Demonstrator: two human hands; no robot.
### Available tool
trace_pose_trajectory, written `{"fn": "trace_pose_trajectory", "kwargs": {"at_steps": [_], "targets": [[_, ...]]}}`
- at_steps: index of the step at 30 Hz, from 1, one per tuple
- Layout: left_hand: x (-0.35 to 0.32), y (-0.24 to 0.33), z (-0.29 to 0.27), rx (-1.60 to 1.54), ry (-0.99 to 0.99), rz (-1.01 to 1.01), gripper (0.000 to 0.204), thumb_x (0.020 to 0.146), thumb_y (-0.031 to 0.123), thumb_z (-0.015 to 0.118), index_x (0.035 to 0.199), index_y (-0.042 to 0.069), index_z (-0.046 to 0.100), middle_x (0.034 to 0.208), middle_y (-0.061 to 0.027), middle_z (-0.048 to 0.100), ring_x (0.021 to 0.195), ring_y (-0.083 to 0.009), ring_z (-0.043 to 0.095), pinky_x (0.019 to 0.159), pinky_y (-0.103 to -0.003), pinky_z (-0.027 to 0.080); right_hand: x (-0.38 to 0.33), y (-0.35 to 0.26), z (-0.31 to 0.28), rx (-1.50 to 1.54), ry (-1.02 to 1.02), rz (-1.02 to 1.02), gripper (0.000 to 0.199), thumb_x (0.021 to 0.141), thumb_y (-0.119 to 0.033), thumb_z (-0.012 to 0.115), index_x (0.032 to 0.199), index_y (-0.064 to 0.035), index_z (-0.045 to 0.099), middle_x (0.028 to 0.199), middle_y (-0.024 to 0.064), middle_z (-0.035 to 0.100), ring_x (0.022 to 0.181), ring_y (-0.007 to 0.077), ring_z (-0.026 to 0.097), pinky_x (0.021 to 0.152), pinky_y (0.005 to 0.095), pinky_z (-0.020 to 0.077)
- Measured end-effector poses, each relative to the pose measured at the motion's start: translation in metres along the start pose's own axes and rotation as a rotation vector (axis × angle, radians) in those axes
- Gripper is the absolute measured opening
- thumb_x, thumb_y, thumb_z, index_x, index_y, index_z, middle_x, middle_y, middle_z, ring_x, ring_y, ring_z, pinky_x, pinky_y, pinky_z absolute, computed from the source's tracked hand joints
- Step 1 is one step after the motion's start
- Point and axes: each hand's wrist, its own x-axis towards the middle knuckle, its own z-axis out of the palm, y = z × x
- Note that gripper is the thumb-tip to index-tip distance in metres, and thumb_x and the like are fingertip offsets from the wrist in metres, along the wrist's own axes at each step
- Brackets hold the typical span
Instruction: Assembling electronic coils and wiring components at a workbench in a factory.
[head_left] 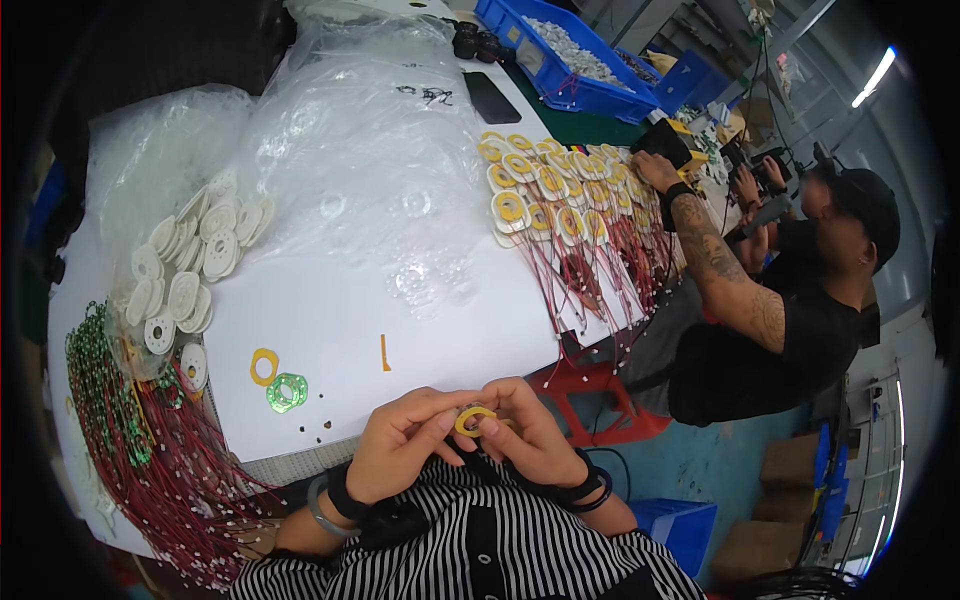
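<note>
Close in front of my body, just off the table's near edge, both hands meet on a small yellow ring (472, 421). My left hand (405, 440) pinches its left side with thumb and fingers. My right hand (530, 435) grips its right side, the thumb pressed against it. Part of the ring is hidden by my fingers. On the white table ahead lie another yellow ring (264, 367), a green ring-shaped circuit board (287, 393) and a narrow orange strip (385, 353). A few small dark bits sit beside the board.
White oval housings (185, 260) are heaped at left, above green boards with dark red wires (160, 460). Clear plastic sheeting (350, 150) covers the far middle. Rows of wired white-and-yellow assemblies (550, 190) lie at right, near a seated co-worker (750, 290) and a blue crate (545, 65).
</note>
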Motion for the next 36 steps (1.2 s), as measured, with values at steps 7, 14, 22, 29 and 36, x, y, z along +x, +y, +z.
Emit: {"fn": "trace_pose_trajectory", "kwargs": {"at_steps": [7,14,22,29,36], "targets": [[0.023,0.0,0.026,0.014,0.044,0.027,0.03,0.098,0.006,0.048,0.123,-0.006,0.057,0.106,-0.0158,0.061,0.082,-0.0205,0.067,0.065,-0.026,0.06,0.004,-0.001,-0.03,0.052,-0.025,-0.047,0.025,0.102,-0.015,0.047,0.12,-0.0004,0.039,0.094,0.0054,0.056,0.064,0.0036,0.045,0.055,0.019,0.0386],[0.039,-0.01,0.054,0.114,0.102,0.035,0.027,0.094,0.001,0.055,0.12,-0.007,0.059,0.103,-0.0157,0.062,0.082,-0.0193,0.067,0.065,-0.024,0.06,-0.009,0.006,-0.057,0.079,0.041,-0.132,0.022,0.1,-0.012,0.051,0.115,0.0014,0.044,0.095,0.0062,0.059,0.07,0.0058,0.053,0.061,0.019,0.0446],[0.056,-0.014,0.056,0.18,0.154,-0.065,0.024,0.093,0.001,0.058,0.116,-0.006,0.061,0.1,-0.0121,0.065,0.082,-0.0148,0.066,0.066,-0.023,0.058,-0.008,0.007,-0.073,-0.153,0.2,-0.238,0.022,0.094,-0.009,0.061,0.112,0.0034,0.058,0.093,0.0104,0.069,0.075,0.0096,0.066,0.065,0.0219,0.0515],[0.069,-0.005,0.047,0.234,0.131,-0.126,0.025,0.094,0.004,0.059,0.118,0.0,0.064,0.101,-0.0087,0.063,0.082,-0.0097,0.063,0.069,-0.02,0.054,0.01,0.007,-0.081,-0.247,0.234,-0.269,0.018,0.09,-0.004,0.065,0.106,0.0038,0.063,0.087,0.0089,0.07,0.073,0.0099,0.067,0.063,0.0199,0.0515],[0.069,0.006,0.042,0.236,0.123,-0.035,0.024,0.094,0.003,0.058,0.116,0.006,0.068,0.092,-0.0061,0.061,0.074,-0.0077,0.061,0.068,-0.019,0.051,0.016,0.004,-0.074,-0.256,0.237,-0.245,0.019,0.088,-0.003,0.067,0.105,0.0036,0.064,0.084,0.0111,0.071,0.076,0.0133,0.07,0.065,0.022,0.053]]}}
